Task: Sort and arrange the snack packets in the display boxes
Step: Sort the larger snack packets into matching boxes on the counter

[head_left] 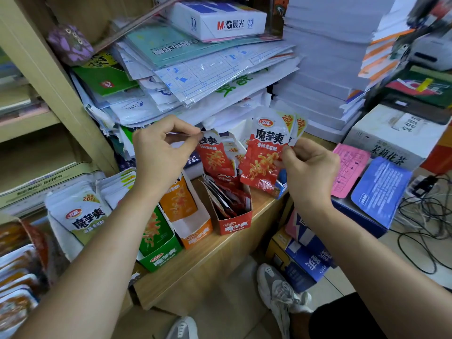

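Fingers [181, 127] on red packets [260, 167] over wooden counter [220, 253]

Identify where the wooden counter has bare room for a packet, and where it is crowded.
The counter is bare in front of the orange box and red box, out to its front edge. Behind them paper stacks crowd in.

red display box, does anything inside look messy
Yes. In the red cardboard display box, the red snack packets lie jumbled and tilted, unlike the neatly standing orange snack packets in the orange cardboard box beside it.
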